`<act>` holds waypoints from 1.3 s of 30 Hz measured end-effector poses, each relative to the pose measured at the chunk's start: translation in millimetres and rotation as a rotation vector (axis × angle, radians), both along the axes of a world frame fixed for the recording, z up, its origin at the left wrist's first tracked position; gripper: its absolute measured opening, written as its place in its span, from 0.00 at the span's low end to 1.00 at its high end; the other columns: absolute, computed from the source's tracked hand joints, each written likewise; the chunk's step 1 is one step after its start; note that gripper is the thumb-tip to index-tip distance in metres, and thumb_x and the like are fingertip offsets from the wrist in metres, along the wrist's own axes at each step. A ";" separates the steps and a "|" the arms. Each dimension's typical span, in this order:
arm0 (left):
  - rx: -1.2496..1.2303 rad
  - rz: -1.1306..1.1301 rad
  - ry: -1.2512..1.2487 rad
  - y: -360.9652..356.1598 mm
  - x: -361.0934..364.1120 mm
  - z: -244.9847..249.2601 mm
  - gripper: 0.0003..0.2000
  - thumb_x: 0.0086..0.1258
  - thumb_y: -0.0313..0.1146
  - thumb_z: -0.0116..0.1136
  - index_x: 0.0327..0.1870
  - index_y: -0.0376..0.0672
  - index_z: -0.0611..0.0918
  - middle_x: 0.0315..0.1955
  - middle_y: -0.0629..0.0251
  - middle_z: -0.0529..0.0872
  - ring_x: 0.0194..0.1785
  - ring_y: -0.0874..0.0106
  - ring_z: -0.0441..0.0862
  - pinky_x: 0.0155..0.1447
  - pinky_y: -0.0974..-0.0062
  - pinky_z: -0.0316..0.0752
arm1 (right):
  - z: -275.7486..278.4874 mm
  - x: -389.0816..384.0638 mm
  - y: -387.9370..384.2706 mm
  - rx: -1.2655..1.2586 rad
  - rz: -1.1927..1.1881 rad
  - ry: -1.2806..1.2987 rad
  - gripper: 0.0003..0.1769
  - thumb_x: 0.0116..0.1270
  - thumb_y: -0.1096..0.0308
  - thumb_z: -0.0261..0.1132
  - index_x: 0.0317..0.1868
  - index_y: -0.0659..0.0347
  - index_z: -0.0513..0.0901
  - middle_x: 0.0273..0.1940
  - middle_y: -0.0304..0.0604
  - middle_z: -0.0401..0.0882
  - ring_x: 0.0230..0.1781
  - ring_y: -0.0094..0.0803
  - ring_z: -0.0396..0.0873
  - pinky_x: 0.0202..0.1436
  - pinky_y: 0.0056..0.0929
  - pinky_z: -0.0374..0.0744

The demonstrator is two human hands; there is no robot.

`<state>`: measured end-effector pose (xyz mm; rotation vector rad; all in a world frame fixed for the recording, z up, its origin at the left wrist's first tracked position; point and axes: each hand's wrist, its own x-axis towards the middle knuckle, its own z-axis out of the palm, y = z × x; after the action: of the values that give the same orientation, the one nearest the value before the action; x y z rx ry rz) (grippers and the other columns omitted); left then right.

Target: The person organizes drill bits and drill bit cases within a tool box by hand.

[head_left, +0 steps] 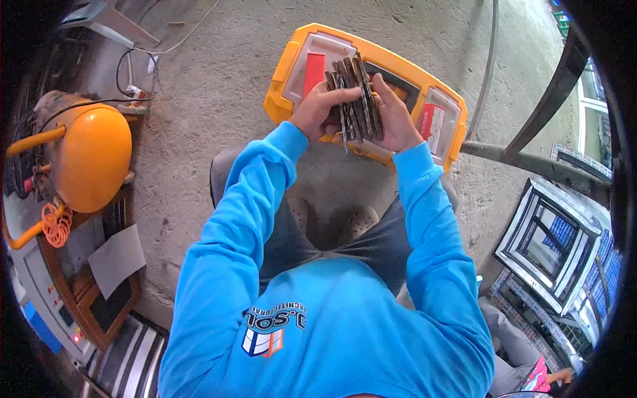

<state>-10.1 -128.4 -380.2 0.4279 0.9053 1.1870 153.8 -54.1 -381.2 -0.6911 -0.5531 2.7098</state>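
Observation:
A bundle of long metal drill bits (355, 99) is held between my two hands, their shafts lying roughly side by side. My left hand (320, 111) grips the bundle from the left, its thumb across the bits. On the other side my right hand (397, 121) is closed around them, thumb up along the edge. Beneath is a yellow toolbox (282, 83) with clear-lidded compartments in its top. One compartment shows a red box (314, 71), another a red and white box (432, 123). My fingers hide part of the bits and of the toolbox.
An orange tank (99, 156) with a coiled orange hose (57, 225) stands at left, near a sheet of paper (118, 260). Window frames (551, 245) lie at right, below a dark metal bar (537, 162). Another person (514, 338) is at lower right.

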 end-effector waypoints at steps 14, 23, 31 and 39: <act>0.105 -0.012 -0.131 6.7 -0.9 -5.8 0.25 0.66 0.30 0.53 0.65 0.33 0.72 0.59 0.54 0.82 0.55 0.64 0.84 0.57 0.65 0.84 | -5.2 4.6 -3.5 0.289 0.096 -0.153 0.23 0.71 0.60 0.65 0.58 0.68 0.75 0.49 0.51 0.83 0.46 0.38 0.86 0.49 0.43 0.87; 0.111 -0.020 -0.399 8.8 -4.3 -14.9 0.34 0.59 0.38 0.47 0.70 0.33 0.68 0.63 0.51 0.78 0.60 0.57 0.82 0.63 0.59 0.80 | -9.8 4.5 3.3 -0.024 0.063 -0.100 0.20 0.68 0.70 0.60 0.58 0.69 0.74 0.49 0.50 0.84 0.46 0.40 0.86 0.51 0.44 0.86; 0.023 0.002 -0.023 8.6 4.5 3.5 0.30 0.67 0.39 0.44 0.69 0.32 0.68 0.63 0.48 0.78 0.60 0.56 0.81 0.68 0.58 0.76 | -29.1 8.6 7.2 -0.041 -0.023 -0.054 0.19 0.70 0.69 0.54 0.60 0.64 0.71 0.54 0.53 0.81 0.49 0.44 0.85 0.54 0.54 0.84; 0.044 -0.004 -0.321 4.6 -6.3 -3.3 0.32 0.60 0.35 0.44 0.69 0.30 0.68 0.61 0.47 0.79 0.61 0.55 0.81 0.67 0.59 0.77 | -14.9 6.5 5.7 -0.033 -0.031 0.049 0.17 0.68 0.71 0.52 0.57 0.53 0.72 0.53 0.50 0.80 0.49 0.45 0.85 0.52 0.57 0.85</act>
<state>-16.3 -123.8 -383.6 0.2641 0.6019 1.2320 160.3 -48.4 -396.1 -0.6345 -0.4824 2.7046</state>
